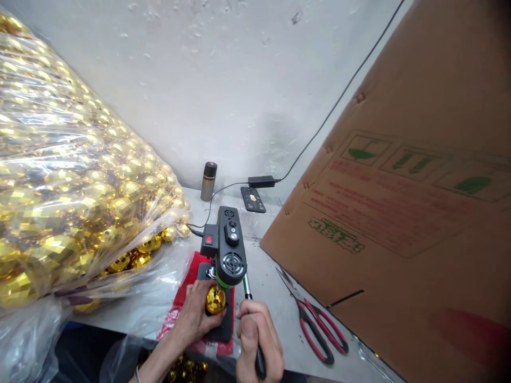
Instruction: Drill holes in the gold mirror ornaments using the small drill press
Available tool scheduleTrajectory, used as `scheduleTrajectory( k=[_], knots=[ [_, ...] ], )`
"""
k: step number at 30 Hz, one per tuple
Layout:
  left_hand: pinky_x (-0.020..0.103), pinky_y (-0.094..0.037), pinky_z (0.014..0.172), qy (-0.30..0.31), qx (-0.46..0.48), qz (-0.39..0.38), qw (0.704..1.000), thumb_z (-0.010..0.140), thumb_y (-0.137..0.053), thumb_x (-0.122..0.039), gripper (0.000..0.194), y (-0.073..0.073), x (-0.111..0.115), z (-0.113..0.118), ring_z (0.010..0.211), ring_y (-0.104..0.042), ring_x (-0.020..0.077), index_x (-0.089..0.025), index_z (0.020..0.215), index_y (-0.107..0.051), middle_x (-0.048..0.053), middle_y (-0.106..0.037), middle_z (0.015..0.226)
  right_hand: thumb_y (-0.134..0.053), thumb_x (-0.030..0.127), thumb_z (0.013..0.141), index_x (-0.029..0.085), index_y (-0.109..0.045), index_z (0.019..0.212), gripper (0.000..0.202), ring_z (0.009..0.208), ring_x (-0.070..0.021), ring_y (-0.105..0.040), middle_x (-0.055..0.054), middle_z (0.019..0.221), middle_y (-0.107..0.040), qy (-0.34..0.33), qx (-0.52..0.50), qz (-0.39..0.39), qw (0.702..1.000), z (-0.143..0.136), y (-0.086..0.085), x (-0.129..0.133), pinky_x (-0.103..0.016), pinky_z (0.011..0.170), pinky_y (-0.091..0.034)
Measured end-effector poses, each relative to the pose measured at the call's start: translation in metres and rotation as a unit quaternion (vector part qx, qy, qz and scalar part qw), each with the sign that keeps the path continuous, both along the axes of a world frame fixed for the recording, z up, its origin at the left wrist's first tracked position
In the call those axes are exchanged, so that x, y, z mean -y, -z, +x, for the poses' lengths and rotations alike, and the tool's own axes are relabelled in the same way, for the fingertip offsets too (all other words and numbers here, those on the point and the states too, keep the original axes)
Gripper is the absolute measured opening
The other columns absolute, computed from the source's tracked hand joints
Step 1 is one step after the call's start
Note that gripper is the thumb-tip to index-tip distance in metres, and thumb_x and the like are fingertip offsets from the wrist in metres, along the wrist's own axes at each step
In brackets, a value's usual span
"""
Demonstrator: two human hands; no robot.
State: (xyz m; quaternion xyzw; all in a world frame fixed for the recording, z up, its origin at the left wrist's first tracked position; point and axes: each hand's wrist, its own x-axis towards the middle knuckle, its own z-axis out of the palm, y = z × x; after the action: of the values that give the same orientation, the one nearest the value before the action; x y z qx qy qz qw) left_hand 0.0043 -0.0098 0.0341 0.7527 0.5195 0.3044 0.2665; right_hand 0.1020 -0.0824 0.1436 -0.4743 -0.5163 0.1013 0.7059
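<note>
A small black bench drill press (230, 239) with a green band stands in front of me. Under its head, a shiny gold faceted ball (216, 301) rests over the dark base plate (219, 334). My left hand (195, 313) grips the ball from the left, thumb in front and fingers behind. Closed round the black grip of the press's lever (261, 364) is my right hand (259, 340); the lever's silver rod slants up to the machine's right side. The head hides any bit or the ball's top. A red cloth (190, 282) lies under the base.
A big clear plastic bag (91, 186) of gold balls fills the left. Red-and-black scissors (315, 324) lie beside a large cardboard box (399, 213) on the right. Behind the press are a bottle (208, 182), a phone (253, 199) and a power adapter (261, 182) with its cable.
</note>
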Motion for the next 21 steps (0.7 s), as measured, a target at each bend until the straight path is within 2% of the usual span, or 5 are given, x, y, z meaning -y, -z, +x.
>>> scheduleTrajectory(
  k=[8, 15, 21],
  knots=[
    [0.045, -0.051, 0.089, 0.005, 0.004, -0.001, 1.0, 0.078, -0.081, -0.029, 0.043, 0.002, 0.001, 0.0, 0.098, -0.068, 0.0323, -0.023, 0.118, -0.067, 0.008, -0.075, 0.106, -0.04, 0.025, 0.111, 0.022, -0.05, 0.074, 0.038, 0.071, -0.0112, -0.049, 0.003, 0.08, -0.055, 0.023, 0.008, 0.002, 1.0, -0.001, 0.011, -0.002, -0.027, 0.07, -0.039],
    [0.046, -0.052, 0.087, 0.001, 0.006, 0.007, 1.0, 0.075, -0.079, -0.027, 0.04, 0.01, -0.001, 0.0, 0.095, -0.068, 0.0329, -0.019, 0.112, -0.067, 0.01, -0.075, 0.101, -0.042, 0.028, 0.111, 0.022, -0.048, 0.073, 0.039, 0.069, -0.0106, -0.048, 0.005, 0.078, -0.053, 0.056, 0.002, 0.027, 0.998, -0.005, 0.017, -0.008, -0.026, 0.068, -0.039],
    [0.047, -0.052, 0.089, -0.005, 0.005, -0.016, 1.0, 0.074, -0.08, -0.03, 0.039, 0.005, -0.001, 0.003, 0.097, -0.068, 0.0334, -0.02, 0.11, -0.068, 0.01, -0.074, 0.101, -0.042, 0.029, 0.111, 0.022, -0.047, 0.071, 0.041, 0.069, -0.0099, -0.048, 0.006, 0.077, -0.052, 0.081, -0.001, 0.039, 0.996, -0.008, 0.019, -0.011, -0.029, 0.088, -0.046]
  ],
)
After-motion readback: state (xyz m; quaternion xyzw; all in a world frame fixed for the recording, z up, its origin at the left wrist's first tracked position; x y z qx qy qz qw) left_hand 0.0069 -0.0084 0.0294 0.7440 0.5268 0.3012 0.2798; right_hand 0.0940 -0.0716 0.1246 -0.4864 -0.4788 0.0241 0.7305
